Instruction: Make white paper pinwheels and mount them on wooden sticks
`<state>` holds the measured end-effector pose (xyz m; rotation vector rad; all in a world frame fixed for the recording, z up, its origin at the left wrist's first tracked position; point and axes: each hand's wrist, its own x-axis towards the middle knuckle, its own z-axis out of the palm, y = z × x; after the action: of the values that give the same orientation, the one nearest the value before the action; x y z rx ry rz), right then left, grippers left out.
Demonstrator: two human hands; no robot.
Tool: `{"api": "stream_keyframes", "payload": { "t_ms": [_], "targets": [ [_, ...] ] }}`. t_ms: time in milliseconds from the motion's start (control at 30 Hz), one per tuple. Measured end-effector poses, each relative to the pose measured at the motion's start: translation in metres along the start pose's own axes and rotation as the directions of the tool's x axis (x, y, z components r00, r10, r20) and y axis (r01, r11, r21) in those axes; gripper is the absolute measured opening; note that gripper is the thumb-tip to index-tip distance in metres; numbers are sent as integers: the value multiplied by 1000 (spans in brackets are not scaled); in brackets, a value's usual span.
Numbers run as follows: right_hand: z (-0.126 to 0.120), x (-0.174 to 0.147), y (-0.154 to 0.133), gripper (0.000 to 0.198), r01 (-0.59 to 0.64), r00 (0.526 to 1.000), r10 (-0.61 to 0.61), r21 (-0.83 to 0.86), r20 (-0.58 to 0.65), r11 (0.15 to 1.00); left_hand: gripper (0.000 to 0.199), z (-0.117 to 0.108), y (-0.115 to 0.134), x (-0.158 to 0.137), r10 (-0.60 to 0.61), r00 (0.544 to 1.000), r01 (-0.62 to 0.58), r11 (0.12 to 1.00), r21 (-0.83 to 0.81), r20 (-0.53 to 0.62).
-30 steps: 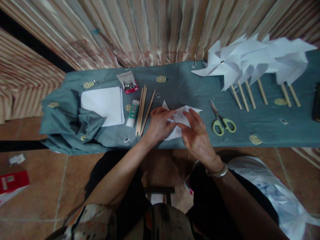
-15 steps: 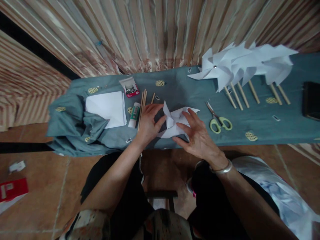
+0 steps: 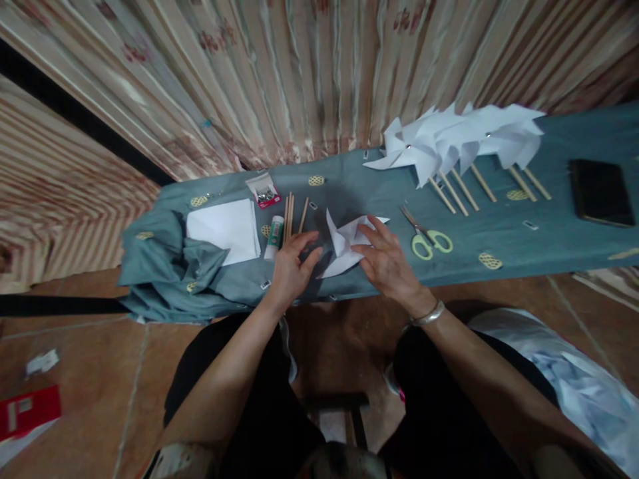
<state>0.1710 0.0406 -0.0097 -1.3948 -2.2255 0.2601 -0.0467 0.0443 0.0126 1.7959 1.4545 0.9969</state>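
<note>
A white paper pinwheel point(image 3: 344, 247) with folded blades lies on the cloth in front of me, without a stick. My right hand point(image 3: 388, 265) is closed on its right side, fingertips near the centre and partly covering the blades. To the left of it, my left hand point(image 3: 294, 271) is apart from the paper, thumb and fingers spread with nothing in them. Thin wooden sticks point(image 3: 288, 216) lie just beyond the left hand, beside a green and white glue stick point(image 3: 274, 238). Scissors with light green handles point(image 3: 424, 236) rest right of the pinwheel.
Finished pinwheels on sticks point(image 3: 449, 143) overlap at the back right, and a black phone point(image 3: 602, 191) lies farther right. A stack of white paper point(image 3: 224, 229) and an open box of metal pins point(image 3: 264, 193) are at left. A striped curtain point(image 3: 299, 80) hangs behind the table.
My left hand has let go of the pinwheel and moved away to the left, opening a gap. My right hand stays at the pinwheel. The camera view has shifted slightly.
</note>
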Motion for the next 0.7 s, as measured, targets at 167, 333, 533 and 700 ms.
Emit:
{"api": "stream_keyframes", "payload": {
  "t_ms": [167, 333, 533, 700],
  "targets": [
    [5, 4, 9, 33, -9, 999, 13, 74, -46, 997, 40, 8, 4, -5, -303, 952, 288, 841, -457, 43],
    [6, 6, 17, 33, 11, 997, 2, 175, -75, 985, 31, 20, 21, -10, -487, 813, 522, 370, -768, 318],
    [4, 3, 11, 33, 13, 997, 4, 199, -82, 980, 29, 32, 34, -4, -511, 747, 578, 179, -796, 427],
    [-1, 1, 1, 33, 14, 994, 6, 182, -109, 983, 31, 31, 34, -2, -513, 733, 595, 164, -787, 447]
  ]
}}
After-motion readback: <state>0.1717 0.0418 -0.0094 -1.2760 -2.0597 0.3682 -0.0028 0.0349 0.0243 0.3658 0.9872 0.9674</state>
